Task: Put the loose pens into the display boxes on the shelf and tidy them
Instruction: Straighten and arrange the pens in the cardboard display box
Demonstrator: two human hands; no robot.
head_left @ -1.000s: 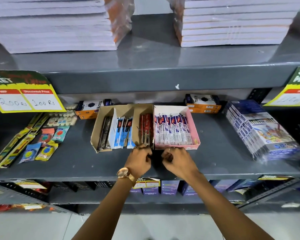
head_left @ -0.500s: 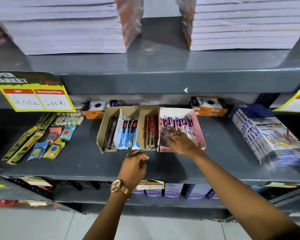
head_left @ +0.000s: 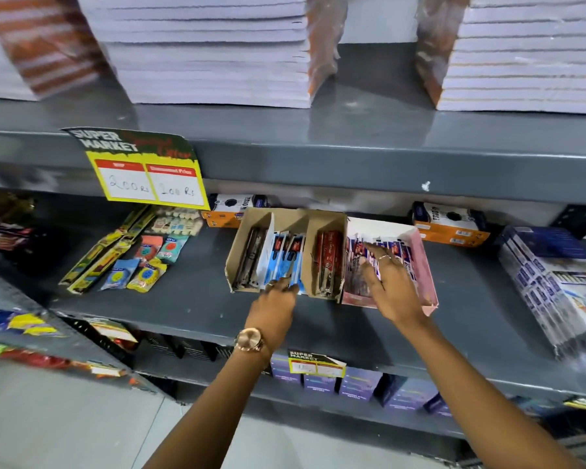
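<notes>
Grey shelf (head_left: 190, 299) at mid-frame: the right hand (head_left: 391, 287) is laid flat, fingers spread, on pens in the pink box (head_left: 423, 265); the left hand (head_left: 276, 304), loosely curled, pinches blue pen packets (head_left: 283, 258) in the cardboard box (head_left: 239, 255).

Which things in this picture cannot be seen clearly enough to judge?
- Head view: pens in the pink box are partly covered by the right hand.
- Head view: the left hand hides the front ends of the blue pen packs; any grasp is unclear.
- Head view: printing on the price sign is blurred.
- Head view: the stacked notebooks are cut off by the top edge.
</notes>
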